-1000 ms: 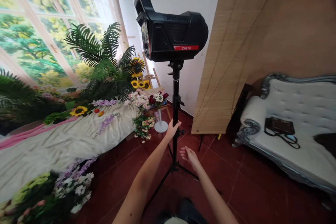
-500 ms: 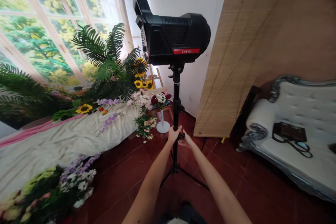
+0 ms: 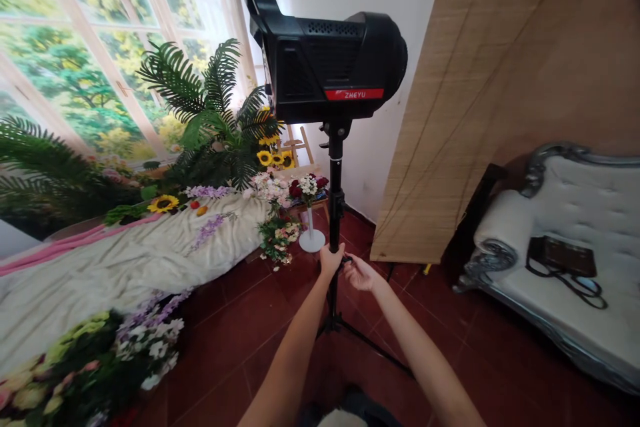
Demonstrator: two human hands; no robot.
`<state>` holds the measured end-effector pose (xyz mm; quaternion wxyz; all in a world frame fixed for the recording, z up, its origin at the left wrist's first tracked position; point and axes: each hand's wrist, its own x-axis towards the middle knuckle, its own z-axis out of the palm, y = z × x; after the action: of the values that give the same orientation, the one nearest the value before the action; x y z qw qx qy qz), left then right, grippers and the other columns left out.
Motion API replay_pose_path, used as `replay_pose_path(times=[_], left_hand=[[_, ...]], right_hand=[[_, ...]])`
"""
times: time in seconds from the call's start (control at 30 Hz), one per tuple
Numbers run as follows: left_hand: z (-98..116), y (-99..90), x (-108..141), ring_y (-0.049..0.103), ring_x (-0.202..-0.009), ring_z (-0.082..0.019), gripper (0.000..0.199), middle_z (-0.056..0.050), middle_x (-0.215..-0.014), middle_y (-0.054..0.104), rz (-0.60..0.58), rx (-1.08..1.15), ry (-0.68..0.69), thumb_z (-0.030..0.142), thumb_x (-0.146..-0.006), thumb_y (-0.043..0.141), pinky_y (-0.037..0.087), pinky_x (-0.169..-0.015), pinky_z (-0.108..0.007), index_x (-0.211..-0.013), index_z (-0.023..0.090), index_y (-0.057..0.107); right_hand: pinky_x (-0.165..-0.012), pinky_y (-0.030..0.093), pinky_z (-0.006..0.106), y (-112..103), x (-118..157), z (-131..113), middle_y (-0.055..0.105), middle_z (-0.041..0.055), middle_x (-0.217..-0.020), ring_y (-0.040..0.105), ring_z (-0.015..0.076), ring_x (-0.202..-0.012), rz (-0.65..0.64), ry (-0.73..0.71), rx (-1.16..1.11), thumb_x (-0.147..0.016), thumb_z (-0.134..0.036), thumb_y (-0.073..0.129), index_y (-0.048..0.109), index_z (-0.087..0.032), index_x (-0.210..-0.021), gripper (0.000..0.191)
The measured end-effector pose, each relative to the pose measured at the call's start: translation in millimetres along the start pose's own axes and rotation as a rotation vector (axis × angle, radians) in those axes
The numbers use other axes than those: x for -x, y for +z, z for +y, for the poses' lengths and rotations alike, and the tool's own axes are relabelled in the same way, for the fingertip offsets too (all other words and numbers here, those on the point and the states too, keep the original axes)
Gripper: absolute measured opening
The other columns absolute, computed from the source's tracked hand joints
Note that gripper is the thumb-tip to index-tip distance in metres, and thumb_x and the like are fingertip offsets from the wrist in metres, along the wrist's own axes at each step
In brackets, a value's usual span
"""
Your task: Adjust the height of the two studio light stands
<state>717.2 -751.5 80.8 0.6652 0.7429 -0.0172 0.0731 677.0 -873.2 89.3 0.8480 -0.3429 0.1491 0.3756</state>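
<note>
A black studio light [image 3: 330,67] with a red label stands upright on a black light stand [image 3: 335,177] in front of me. My left hand [image 3: 331,260] is wrapped round the stand's pole, below its upper collar. Close to the right of it, my right hand [image 3: 359,273] has its fingers bent together at a small black knob [image 3: 347,258] on the pole. Below both hands, the stand's legs spread over the red tiled floor.
Left are a cloth-draped surface [image 3: 200,267], flowers [image 3: 155,347] and palm fronds [image 3: 185,93]. A white round-based flower stand [image 3: 311,240] is just behind the pole. A bamboo blind [image 3: 425,147] and a white sofa [image 3: 565,213] with a brown bag [image 3: 570,257] are right.
The light appears slightly larger and higher in view. My right hand has drawn a little to the right and turned, with its curled fingers now more visible. My left hand stays on the pole.
</note>
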Motion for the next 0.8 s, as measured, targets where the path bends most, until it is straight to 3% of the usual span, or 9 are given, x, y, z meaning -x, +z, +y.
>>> replay_pose_path(times=[0.17,0.43,0.6,0.7,0.8], left_hand=[[-5,2.7,-3,0.059,-0.052,-0.016,0.038,-0.005,-0.054,0.061,-0.01,-0.009,-0.02,0.051,-0.071,0.059,0.048,-0.057,-0.028,-0.055,0.017,0.055],[-9,7.8,-5,0.058,-0.049,-0.017,0.038,-0.006,-0.051,0.059,0.03,-0.001,-0.07,0.05,-0.072,0.058,0.047,-0.055,-0.03,-0.051,0.019,0.054],[-8,6.9,-5,0.057,-0.05,-0.017,0.037,-0.006,-0.052,0.058,0.075,-0.098,-0.066,0.048,-0.071,0.057,0.045,-0.054,-0.029,-0.05,0.019,0.052],[-8,6.3,-6,0.055,-0.051,-0.017,0.035,-0.004,-0.05,0.055,0.106,-0.148,-0.064,0.047,-0.069,0.06,0.043,-0.054,-0.028,-0.05,0.018,0.051],[-9,6.5,-6,0.053,-0.05,-0.016,0.034,-0.002,-0.049,0.051,0.135,-0.159,-0.062,0.046,-0.067,0.061,0.041,-0.053,-0.027,-0.05,0.018,0.05]], right_hand=[[-0.036,0.032,0.009,-1,-1,2,0.044,-0.0078,-0.047,0.036,0.0027,-0.037,-0.064,-0.117,-0.083,-0.089,-0.033,0.049,0.042,-0.018,-0.059,0.034],[-0.036,0.029,0.009,-10,-2,3,0.044,-0.0079,-0.049,0.035,0.0022,-0.037,-0.139,-0.12,-0.133,-0.091,-0.028,0.044,0.041,-0.018,-0.061,0.032],[-0.036,0.031,0.01,-12,-3,3,0.044,-0.0078,-0.05,0.035,0.0036,-0.037,-0.131,-0.13,-0.054,-0.091,-0.03,0.045,0.041,-0.019,-0.062,0.031],[-0.032,0.027,0.01,-9,-4,0,0.04,-0.0084,-0.048,0.032,0.003,-0.035,-0.07,-0.116,0.055,-0.09,-0.034,0.046,0.039,-0.019,-0.062,0.033],[-0.029,0.021,0.011,-3,-5,1,0.039,-0.0088,-0.046,0.029,0.0017,-0.031,0.074,-0.114,0.28,-0.087,-0.041,0.05,0.04,-0.019,-0.063,0.035]])
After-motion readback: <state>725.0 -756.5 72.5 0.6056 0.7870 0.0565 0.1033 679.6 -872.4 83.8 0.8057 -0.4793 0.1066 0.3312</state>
